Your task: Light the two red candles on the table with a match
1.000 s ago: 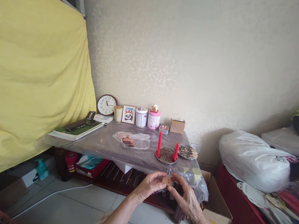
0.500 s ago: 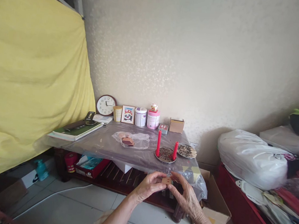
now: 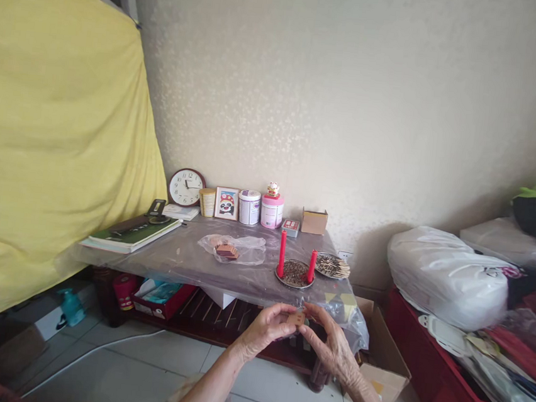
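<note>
Just off the table's front edge, my left hand point(image 3: 267, 328) pinches a small tan box point(image 3: 296, 318) with dark dots, which looks like a matchbox. Thumb and forefinger of my right hand point(image 3: 332, 345) close on its right side, so both hands share the hold. Behind them, a red candle point(image 3: 282, 253) and a shorter red candle point(image 3: 311, 266) stand upright on a round metal plate point(image 3: 294, 285) of small dark bits. A second plate point(image 3: 317, 266) bears many thin matchsticks point(image 3: 337, 269). Reddish-brown small boxes point(image 3: 226, 251) sit in a clear plastic bag point(image 3: 254, 251).
Along the back of the plastic-covered table point(image 3: 181, 262) stand a clock point(image 3: 186, 187), a panda picture point(image 3: 226, 203), tins point(image 3: 249, 208) and an open cardboard box point(image 3: 314, 221). A book point(image 3: 132, 233) lies left. Right are a carton point(image 3: 389, 352) and a red bin point(image 3: 450, 376).
The view has shifted slightly, so the table items appear a little further left and higher. Both hands keep their hold on the matchbox, which is tilted a little differently.
</note>
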`<move>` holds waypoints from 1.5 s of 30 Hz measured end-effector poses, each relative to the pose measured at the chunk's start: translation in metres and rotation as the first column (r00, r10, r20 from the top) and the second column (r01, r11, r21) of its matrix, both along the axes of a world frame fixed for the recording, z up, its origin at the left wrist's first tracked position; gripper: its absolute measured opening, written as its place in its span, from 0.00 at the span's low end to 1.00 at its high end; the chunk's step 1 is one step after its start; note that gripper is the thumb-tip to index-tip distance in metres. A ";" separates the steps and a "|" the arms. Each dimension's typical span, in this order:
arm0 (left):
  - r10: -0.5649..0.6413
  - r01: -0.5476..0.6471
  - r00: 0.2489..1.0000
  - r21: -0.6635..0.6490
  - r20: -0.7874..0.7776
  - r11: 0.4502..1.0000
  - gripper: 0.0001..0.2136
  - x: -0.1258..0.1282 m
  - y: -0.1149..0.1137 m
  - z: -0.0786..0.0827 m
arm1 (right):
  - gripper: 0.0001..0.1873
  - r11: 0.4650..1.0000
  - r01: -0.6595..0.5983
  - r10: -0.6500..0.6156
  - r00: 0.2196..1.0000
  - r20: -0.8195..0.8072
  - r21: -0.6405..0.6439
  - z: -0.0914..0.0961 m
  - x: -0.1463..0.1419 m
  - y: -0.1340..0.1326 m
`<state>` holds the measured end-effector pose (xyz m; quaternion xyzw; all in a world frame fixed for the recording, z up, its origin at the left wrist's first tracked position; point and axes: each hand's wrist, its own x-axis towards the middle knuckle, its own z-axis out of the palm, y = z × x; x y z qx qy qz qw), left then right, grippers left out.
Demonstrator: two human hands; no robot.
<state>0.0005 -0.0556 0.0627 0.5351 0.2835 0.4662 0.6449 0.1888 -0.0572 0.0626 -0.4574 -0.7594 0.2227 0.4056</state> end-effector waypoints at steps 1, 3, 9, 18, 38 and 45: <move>0.007 -0.007 1.000 -0.006 0.005 1.000 0.17 0.000 0.000 -0.001 | 0.23 1.000 -0.006 0.005 1.000 -0.028 -0.019 0.001 0.000 0.000; 0.023 -0.023 0.999 -0.020 0.035 1.000 0.17 0.000 0.002 -0.004 | 0.22 0.998 -0.016 0.010 0.995 -0.096 -0.062 0.003 -0.001 0.000; 0.036 -0.025 0.982 -0.058 0.186 0.998 0.14 0.000 0.008 -0.011 | 0.20 0.990 -0.063 0.000 0.891 -0.454 -0.124 0.003 0.001 0.009; 0.042 -0.021 0.975 -0.098 0.217 0.995 0.12 0.005 0.010 -0.011 | 0.18 0.965 -0.079 -0.116 0.726 -0.678 -0.250 0.006 0.003 0.009; 0.029 0.014 0.959 -0.151 0.282 0.988 0.10 0.005 0.017 -0.021 | 0.17 0.983 -0.029 -0.079 0.819 -0.568 -0.180 -0.002 -0.006 0.011; 0.069 -0.024 0.966 -0.178 0.250 0.984 0.09 0.004 0.017 -0.021 | 0.16 0.991 -0.006 -0.063 0.855 -0.515 -0.131 -0.004 -0.009 0.013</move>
